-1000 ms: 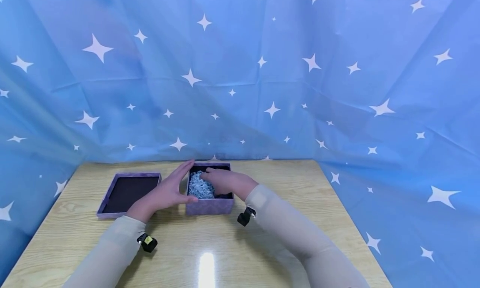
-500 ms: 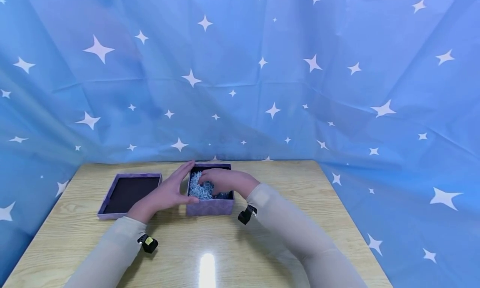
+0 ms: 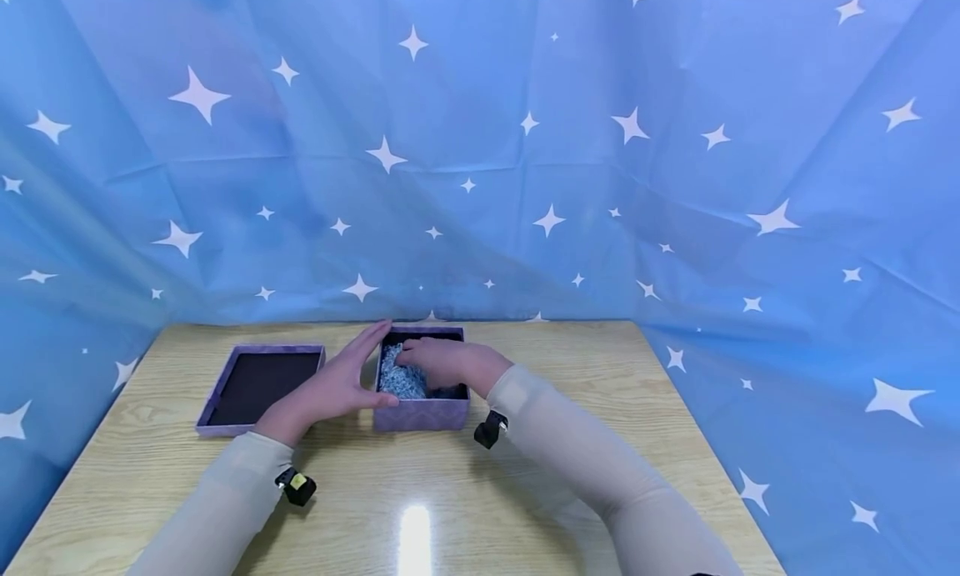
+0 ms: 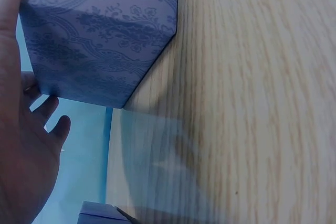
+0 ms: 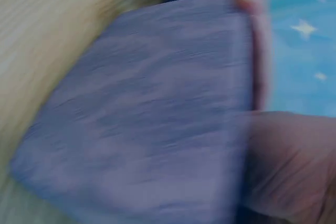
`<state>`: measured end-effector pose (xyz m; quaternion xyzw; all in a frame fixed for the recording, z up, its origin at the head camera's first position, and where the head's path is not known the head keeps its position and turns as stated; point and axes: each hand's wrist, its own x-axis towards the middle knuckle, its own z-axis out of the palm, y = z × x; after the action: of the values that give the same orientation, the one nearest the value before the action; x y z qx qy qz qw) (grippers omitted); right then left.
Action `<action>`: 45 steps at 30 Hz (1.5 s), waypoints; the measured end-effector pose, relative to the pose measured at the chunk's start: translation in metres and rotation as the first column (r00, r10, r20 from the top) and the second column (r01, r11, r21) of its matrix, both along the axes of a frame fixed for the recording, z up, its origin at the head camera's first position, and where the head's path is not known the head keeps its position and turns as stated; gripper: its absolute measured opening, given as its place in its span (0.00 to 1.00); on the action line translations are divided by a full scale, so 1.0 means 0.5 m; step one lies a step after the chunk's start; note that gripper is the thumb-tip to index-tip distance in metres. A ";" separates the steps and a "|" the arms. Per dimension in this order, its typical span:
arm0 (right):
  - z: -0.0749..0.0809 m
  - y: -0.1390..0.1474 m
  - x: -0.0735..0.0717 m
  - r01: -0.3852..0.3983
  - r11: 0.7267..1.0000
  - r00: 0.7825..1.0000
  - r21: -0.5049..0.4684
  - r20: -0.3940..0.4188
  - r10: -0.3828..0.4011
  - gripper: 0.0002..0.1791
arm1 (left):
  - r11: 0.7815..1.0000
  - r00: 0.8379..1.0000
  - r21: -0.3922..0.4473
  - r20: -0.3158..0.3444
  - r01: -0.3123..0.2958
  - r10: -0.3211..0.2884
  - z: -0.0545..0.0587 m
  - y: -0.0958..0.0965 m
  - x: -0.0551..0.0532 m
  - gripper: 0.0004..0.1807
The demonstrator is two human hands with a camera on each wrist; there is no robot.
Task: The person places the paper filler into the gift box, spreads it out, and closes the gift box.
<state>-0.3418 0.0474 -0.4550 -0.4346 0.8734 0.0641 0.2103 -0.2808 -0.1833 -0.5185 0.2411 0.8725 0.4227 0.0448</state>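
A purple patterned box [image 3: 422, 414] with a black inside stands at the back of the table. Pale blue shredded paper [image 3: 401, 380] fills its left part. My left hand [image 3: 337, 384] holds the box at its left side, thumb at the near corner and fingers toward the far corner. In the left wrist view, that hand [image 4: 26, 150] lies along the box's patterned wall [image 4: 100, 40]. My right hand [image 3: 442, 361] reaches over the right rim into the box, knuckles bent over the shredded paper. Its fingertips are hidden, and I cannot tell whether they pinch any paper.
Left of the box lies its purple lid [image 3: 262, 388], black inside facing up, partly behind my left wrist. The wooden table [image 3: 360, 509] ends close behind the box at a blue curtain [image 3: 480, 142] with white stars.
My right hand has worked back and forth in the box. The shredded paper rose around its fingers half a second ago and now sits mostly at the left. The left hand stays put.
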 end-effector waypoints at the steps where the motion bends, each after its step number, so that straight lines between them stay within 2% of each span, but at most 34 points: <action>1: 0.009 0.001 0.000 -0.005 1.000 1.000 -0.020 0.004 0.005 0.41 | 1.000 1.000 -0.004 -0.002 0.001 -0.001 0.000 0.000 0.000 0.71; 5: 0.045 0.003 0.004 -0.028 0.994 0.999 -0.107 -0.019 0.026 0.44 | 1.000 1.000 -0.015 -0.009 -0.002 0.001 -0.001 -0.002 0.000 0.71; 7: 0.050 0.000 0.006 -0.043 0.994 0.998 -0.102 -0.046 0.038 0.44 | 1.000 1.000 -0.020 -0.011 -0.003 0.003 -0.001 -0.005 0.001 0.71; 13: -0.015 -0.006 -0.008 -0.062 0.998 0.994 0.029 -0.090 0.064 0.42 | 1.000 1.000 -0.012 -0.006 -0.001 0.001 0.003 -0.002 0.002 0.72; 16: -0.025 -0.005 -0.013 -0.087 0.996 0.990 0.036 -0.106 0.091 0.43 | 1.000 1.000 -0.016 -0.007 -0.005 0.004 0.005 -0.001 0.001 0.72; 20: 0.001 0.014 -0.019 -0.056 0.995 0.998 -0.082 0.012 0.057 0.42 | 1.000 1.000 -0.025 -0.013 -0.007 0.007 0.004 -0.002 -0.001 0.72; 23: 0.033 0.037 -0.022 -0.001 0.977 0.993 -0.215 0.118 0.027 0.37 | 0.999 1.000 -0.032 -0.021 -0.005 0.004 0.004 0.000 -0.002 0.72; 27: 0.059 0.054 -0.020 0.027 0.947 0.989 -0.320 0.148 0.022 0.34 | 0.999 1.000 -0.042 -0.029 -0.007 0.006 0.004 0.001 -0.001 0.73; 30: 0.048 0.045 -0.014 -0.002 0.962 0.996 -0.273 0.088 0.027 0.41 | 0.999 1.000 -0.036 -0.018 -0.004 0.004 0.004 0.001 0.000 0.72; 32: 0.031 0.030 -0.008 -0.023 0.981 0.998 -0.193 0.045 0.033 0.44 | 1.000 1.000 -0.028 -0.010 -0.004 0.004 0.003 0.000 0.001 0.72; 35: -0.004 0.008 -0.004 -0.060 0.996 0.998 -0.072 -0.020 0.059 0.41 | 1.000 1.000 -0.018 -0.008 -0.001 0.001 0.002 0.000 0.001 0.71; 38: -0.029 -0.006 -0.002 -0.089 0.996 0.993 -0.020 -0.080 0.087 0.37 | 1.000 1.000 -0.018 -0.013 -0.001 0.000 0.002 0.000 0.001 0.72; 41: -0.030 -0.007 -0.001 -0.092 0.995 0.993 -0.034 -0.078 0.089 0.38 | 1.000 1.000 -0.021 -0.016 -0.003 0.003 0.002 -0.001 0.000 0.72; 45: 0.006 0.010 -0.002 -0.029 0.989 0.999 -0.144 0.014 0.031 0.41 | 1.000 1.000 -0.024 -0.016 -0.002 0.001 0.003 -0.003 0.000 0.71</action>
<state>-0.3428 0.0526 -0.4518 -0.4622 0.8674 0.0006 0.1846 -0.2809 -0.1845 -0.5171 0.2433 0.8780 0.4103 0.0404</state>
